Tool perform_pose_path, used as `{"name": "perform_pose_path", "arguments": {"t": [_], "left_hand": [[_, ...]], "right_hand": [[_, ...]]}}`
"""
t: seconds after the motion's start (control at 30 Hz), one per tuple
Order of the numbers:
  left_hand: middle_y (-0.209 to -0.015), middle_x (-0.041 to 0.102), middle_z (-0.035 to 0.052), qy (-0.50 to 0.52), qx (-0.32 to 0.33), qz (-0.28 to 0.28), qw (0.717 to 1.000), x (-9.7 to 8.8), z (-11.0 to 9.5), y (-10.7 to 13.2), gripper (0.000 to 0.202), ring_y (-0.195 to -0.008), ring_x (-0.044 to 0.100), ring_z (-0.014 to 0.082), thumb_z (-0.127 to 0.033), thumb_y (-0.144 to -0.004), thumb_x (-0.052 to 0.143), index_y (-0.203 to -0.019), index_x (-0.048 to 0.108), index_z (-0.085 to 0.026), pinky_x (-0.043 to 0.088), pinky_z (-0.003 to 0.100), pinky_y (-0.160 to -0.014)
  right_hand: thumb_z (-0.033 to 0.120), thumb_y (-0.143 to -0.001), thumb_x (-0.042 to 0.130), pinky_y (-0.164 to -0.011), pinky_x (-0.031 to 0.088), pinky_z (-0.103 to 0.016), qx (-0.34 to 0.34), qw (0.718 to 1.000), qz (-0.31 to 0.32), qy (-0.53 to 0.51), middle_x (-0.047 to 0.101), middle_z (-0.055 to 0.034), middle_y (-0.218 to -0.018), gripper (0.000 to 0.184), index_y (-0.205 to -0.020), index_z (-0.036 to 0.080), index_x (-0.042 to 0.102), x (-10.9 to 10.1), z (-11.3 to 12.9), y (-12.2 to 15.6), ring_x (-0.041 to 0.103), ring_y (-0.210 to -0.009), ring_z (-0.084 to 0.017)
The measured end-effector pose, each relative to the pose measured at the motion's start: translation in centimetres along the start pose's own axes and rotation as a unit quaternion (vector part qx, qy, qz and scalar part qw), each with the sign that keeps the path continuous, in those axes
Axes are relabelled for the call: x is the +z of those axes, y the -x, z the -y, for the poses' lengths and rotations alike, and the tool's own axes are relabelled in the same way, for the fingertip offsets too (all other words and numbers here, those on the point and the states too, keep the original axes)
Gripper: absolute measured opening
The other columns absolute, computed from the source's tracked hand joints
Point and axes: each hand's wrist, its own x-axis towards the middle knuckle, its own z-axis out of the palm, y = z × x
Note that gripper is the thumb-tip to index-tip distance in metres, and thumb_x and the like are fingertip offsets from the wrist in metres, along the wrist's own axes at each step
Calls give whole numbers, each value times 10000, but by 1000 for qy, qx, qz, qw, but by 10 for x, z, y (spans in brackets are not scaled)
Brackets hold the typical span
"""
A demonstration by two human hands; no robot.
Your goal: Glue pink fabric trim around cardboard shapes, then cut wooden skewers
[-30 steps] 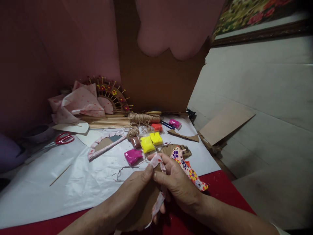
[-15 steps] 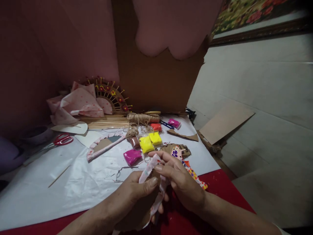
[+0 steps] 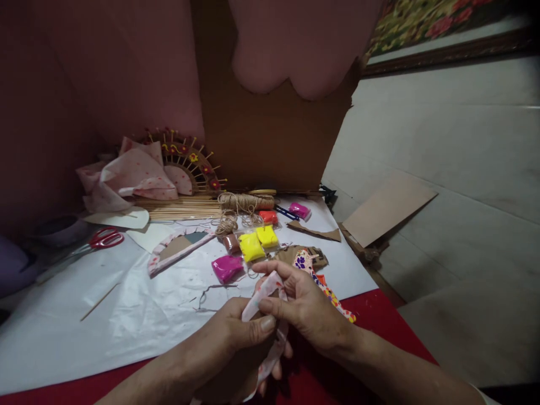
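Cardboard with a pink cloth edging sits between both hands above the red surface, left hand gripping its side, right hand pinching the cloth near the tip. Clear packets beyond contain yellow, brown, magenta and orange-red filling; bowl far left, contents too dark to tell.

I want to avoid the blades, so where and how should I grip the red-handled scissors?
Probably take the scissors by their red handle loops, coming from the right: the loops face right, the blades point left. The nearer left hand holds the cardboard.
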Motion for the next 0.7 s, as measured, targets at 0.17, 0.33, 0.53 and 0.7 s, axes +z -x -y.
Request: {"name": "perform_pose_path", "arguments": {"t": [0.17, 0.33, 0.53, 0.7], "left_hand": [[-630, 597, 104, 3, 20, 6, 1000, 1, -6, 1, 314, -472, 540, 127, -253, -873, 427, -831, 659, -45, 400, 231, -470], [-640, 603, 115, -7, 8, 4, 1000, 2, -11, 4, 342, -471, 549, 129, -293, -871, 436, -863, 659, -35, 400, 231, -473], [-616, 593, 99, -5, 0, 4, 1000, 4, -8, 2, 319, -443, 522, 114, -297, -858, 467, -823, 662, -47, 366, 214, -439], [-621, 589, 104, 2, -9, 16, 1000, 3, -7, 3, 339, -454, 527, 118, -290, -877, 427, -814, 655, -47, 377, 221, -452]], "right_hand": [[212, -721, 662, -446, 409, -159, -2, 1000, 18, -21, 568, 22, -779, 440, -1119, 196, 476, 0, 5, 3, 516, -544, -69], [233, -753, 614, -385, 411, -164, -3, 997, 20, -70, 564, 9, -841, 380, -1105, 194, 475, -1, 5, 2, 496, -450, -46], [253, -732, 688, -431, 420, -157, 3, 999, -16, -32, 564, 32, -742, 480, -1147, 202, 453, 1, 1, -1, 524, -519, -70], [222, -728, 693, -556, 428, -179, -10, 999, 2, -41, 592, 28, -741, 502, -1176, 186, 468, 1, 3, 0, 537, -598, -73]]}}
